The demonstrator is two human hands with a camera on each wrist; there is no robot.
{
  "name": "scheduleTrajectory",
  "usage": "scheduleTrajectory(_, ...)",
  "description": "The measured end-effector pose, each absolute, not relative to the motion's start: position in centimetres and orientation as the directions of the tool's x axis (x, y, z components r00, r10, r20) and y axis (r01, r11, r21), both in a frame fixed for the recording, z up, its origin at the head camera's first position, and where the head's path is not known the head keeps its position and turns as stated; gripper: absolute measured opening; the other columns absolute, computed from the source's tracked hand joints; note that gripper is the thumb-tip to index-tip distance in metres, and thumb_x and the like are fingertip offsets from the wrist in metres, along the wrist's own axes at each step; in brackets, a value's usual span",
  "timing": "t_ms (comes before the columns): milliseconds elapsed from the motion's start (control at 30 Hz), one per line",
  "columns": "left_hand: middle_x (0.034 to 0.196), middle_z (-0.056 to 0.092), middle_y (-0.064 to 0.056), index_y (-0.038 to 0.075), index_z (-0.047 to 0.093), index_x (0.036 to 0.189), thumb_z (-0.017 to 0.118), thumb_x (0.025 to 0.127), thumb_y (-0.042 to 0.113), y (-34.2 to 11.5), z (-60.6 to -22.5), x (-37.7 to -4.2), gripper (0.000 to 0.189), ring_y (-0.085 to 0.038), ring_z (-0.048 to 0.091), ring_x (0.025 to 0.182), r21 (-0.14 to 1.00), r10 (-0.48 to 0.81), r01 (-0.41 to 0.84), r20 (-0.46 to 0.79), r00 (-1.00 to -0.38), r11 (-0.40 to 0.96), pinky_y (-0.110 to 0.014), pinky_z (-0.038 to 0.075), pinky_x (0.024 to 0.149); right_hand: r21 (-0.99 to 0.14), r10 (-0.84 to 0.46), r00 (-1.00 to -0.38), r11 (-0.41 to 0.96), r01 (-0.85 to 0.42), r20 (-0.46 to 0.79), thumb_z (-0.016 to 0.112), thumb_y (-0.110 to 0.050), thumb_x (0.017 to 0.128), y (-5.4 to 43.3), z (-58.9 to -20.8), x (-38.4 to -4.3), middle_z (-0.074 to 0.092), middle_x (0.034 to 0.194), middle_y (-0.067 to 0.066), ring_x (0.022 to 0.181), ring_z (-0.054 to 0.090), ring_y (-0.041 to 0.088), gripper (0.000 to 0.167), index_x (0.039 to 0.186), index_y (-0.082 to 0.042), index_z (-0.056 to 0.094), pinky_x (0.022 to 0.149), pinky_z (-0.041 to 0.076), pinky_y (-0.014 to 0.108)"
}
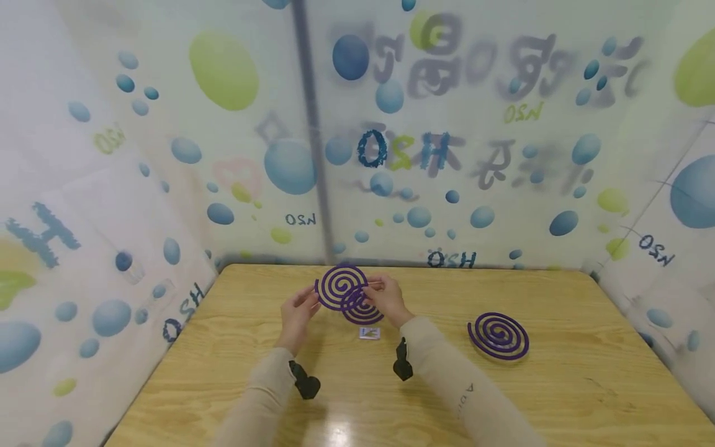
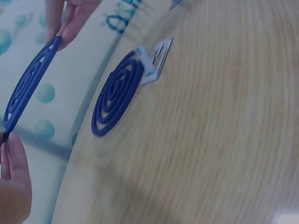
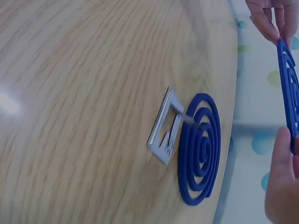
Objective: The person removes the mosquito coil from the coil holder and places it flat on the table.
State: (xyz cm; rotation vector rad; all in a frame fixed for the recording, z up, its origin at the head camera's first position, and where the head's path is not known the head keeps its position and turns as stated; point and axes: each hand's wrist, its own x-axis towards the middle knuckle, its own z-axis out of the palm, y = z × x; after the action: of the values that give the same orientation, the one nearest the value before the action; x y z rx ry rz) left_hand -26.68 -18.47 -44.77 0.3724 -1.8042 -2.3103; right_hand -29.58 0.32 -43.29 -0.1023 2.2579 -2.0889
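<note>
held coil (image 3: pixel 286 93): cut off, right-wrist view | lower coil (image 1: pixel 364 322): partly hidden, head view | card (image 1: pixel 369 333): print too small

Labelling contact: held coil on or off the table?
Off the table: left hand and right hand hold the coil up by its edges; both wrist views show wall behind it.

Booth with bubble-print curtains (image 1: pixel 357 208)
</note>
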Motion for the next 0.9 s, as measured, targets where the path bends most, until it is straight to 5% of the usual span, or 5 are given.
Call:
scheduleTrajectory(167, 0.111, 0.054, -0.019, -0.009, 0.050, 0.116, 0.054, 0.085, 0.000, -20.1, -44.7, -27.1, 0.033, -0.008, 0.059, 0.082, 0.970, -0.340, -0.004, -0.088, -0.936, -0.242, -0.022, 0.048, 0.080, -0.997, -0.171, -0.985, 0.069, -0.039, 0.026, 0.057, 0.003, 0.083, -0.6, -44.2, -30.2, 0.059, 0.095, 0.023, 0.075, 0.062, 0.026, 0.029, 0.110, 0.010, 0.052, 0.067, 0.054, 0.033)
scheduleTrajectory(267, 0.112, 0.054, -0.019, -0.008, 0.050, 0.116, 0.053, 0.086, 0.001, -21.0, -45.0, -27.2, 0.031, -0.007, 0.058, 0.082, 0.978, -0.355, -0.012, -0.087, -0.931, -0.209, -0.021, 0.048, 0.080, -0.994, -0.234, -0.968, 0.036, -0.100, 0.089, 0.061, -0.001, 0.081, -1.4, -48.7, -33.3, 0.062, 0.088, 0.017, 0.070, 0.062, 0.021, 0.026, 0.106, 0.005, 0.058, 0.062, 0.054, 0.029)
scheduleTrajectory(433, 0.112, 0.053, -0.019, -0.008, 0.051, 0.116, 0.051, 0.087, 0.001, -22.2, -46.1, -27.3, 0.030, -0.009, 0.058, 0.085, 0.992, -0.360, -0.033, -0.075, -0.930, -0.123, -0.020, 0.048, 0.079, -0.999, -0.277, -0.961, 0.028, -0.015, 0.007, 0.063, -0.008, 0.082, -3.0, -54.4, -37.0, 0.062, 0.090, 0.013, 0.077, 0.062, 0.021, 0.027, 0.107, 0.001, 0.059, 0.067, 0.053, 0.030)
scheduleTrajectory(667, 0.114, 0.051, -0.026, -0.011, 0.051, 0.113, 0.050, 0.085, -0.007, -23.1, -46.7, -27.2, 0.028, -0.020, 0.056, 0.094, 0.998, -0.342, -0.050, -0.056, -0.938, -0.028, -0.022, 0.048, 0.081, -0.982, -0.267, -0.945, 0.055, 0.178, -0.187, 0.053, 0.000, 0.086, -3.6, -47.6, -31.1, 0.057, 0.105, 0.022, 0.095, 0.058, 0.030, 0.035, 0.119, 0.010, 0.047, 0.080, 0.049, 0.036)
scheduleTrajectory(900, 0.115, 0.050, -0.029, -0.012, 0.051, 0.112, 0.052, 0.080, -0.011, -23.6, -47.2, -27.4, 0.032, -0.034, 0.052, 0.104, 0.996, -0.388, -0.077, -0.052, -0.920, 0.048, -0.028, 0.047, 0.084, -0.976, -0.315, -0.924, 0.064, 0.208, -0.217, 0.044, 0.002, 0.089, -4.1, -44.4, -28.3, 0.049, 0.116, 0.027, 0.108, 0.049, 0.035, 0.036, 0.123, 0.014, 0.039, 0.091, 0.042, 0.039)
